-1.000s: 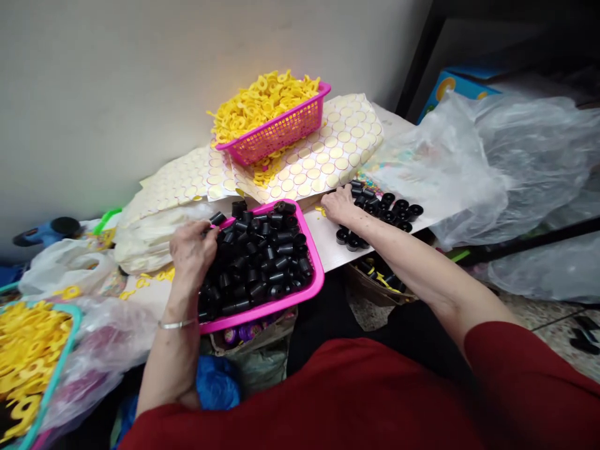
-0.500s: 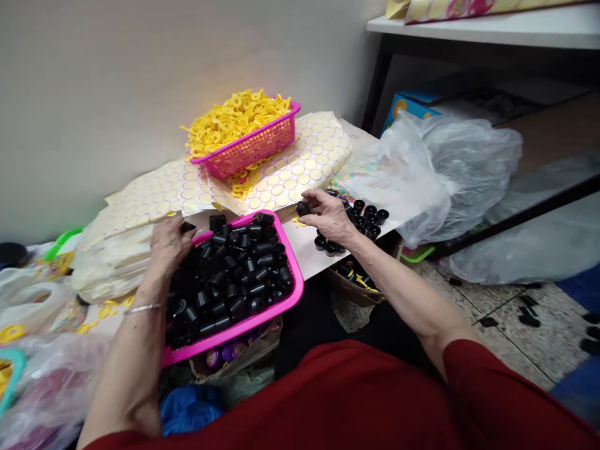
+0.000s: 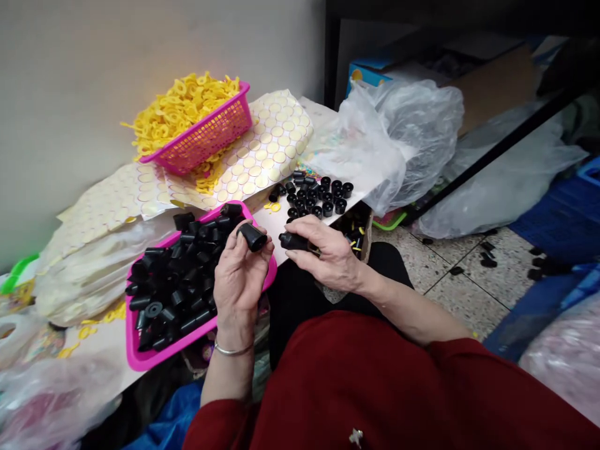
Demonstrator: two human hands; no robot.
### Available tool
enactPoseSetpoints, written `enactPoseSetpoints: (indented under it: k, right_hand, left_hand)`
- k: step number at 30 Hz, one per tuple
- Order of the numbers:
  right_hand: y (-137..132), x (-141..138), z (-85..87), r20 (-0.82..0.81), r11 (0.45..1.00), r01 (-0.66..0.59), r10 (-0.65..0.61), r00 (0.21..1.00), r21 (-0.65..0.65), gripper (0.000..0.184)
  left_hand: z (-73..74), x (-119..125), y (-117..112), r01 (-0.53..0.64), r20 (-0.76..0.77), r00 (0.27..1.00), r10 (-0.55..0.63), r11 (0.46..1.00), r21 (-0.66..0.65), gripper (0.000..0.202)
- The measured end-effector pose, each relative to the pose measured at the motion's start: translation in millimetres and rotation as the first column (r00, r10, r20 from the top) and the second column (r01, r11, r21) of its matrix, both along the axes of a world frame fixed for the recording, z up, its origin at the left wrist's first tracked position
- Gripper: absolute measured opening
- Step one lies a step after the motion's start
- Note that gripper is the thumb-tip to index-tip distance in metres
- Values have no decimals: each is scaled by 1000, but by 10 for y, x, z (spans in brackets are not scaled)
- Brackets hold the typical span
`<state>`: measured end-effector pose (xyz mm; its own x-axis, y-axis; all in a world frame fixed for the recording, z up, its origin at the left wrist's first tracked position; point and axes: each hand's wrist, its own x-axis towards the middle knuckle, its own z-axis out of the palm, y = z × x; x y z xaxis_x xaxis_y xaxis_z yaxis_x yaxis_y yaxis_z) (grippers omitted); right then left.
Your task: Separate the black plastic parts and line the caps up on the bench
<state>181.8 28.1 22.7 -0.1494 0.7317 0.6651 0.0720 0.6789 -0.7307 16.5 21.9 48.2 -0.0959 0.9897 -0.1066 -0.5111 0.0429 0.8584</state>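
My left hand (image 3: 240, 275) is closed around a hollow black plastic cylinder (image 3: 253, 237), its open end tilted towards the right. Facing it across a small gap, my right hand (image 3: 330, 255) grips a black plastic piece (image 3: 295, 242) with a narrower tip that points left. Both hands are in front of my body, the left one over the right rim of a pink basket (image 3: 199, 332) heaped with similar black cylinders (image 3: 190, 269). Beyond my right hand, several black cylinders (image 3: 323, 197) stand in a group on the white table (image 3: 276, 222).
A pink basket (image 3: 210, 139) piled with yellow plastic rings (image 3: 180, 112) sits on sticker sheets (image 3: 267, 147) by the wall. Clear plastic bags (image 3: 417, 125) lie to the right, near a dark table leg (image 3: 497, 144). Black pieces (image 3: 487, 257) are scattered on the tiled floor (image 3: 450, 281).
My left hand has moved right from the far side of the black-filled basket, bringing a cylinder. My right hand has come nearer to me, so the two pieces now face each other. The view has shifted right.
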Motion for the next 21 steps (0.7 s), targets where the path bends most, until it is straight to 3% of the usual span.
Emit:
enactPoseSetpoints:
  k: [2,5,11,21]
  right_hand:
    - [-67,26,8,58,994,62,-67,996,89,25]
    - [-118,53,-16,94,986,116,-128,987,122,28]
    - [-117,81,-83,133,979,139,-159,978,153,31]
    - [-79,99,-158,172,990,122,-134,976,78,25]
  left_hand:
    - [-88,72,18,19,57,998,-17,999,-42,18]
    - [-159,159,21,31,85,996,-26,998,-53,14]
    - [-203,265,11,6,56,998,-7,1000,19,28]
    - [-309,306,54,-66,40,997,66,998,-18,36]
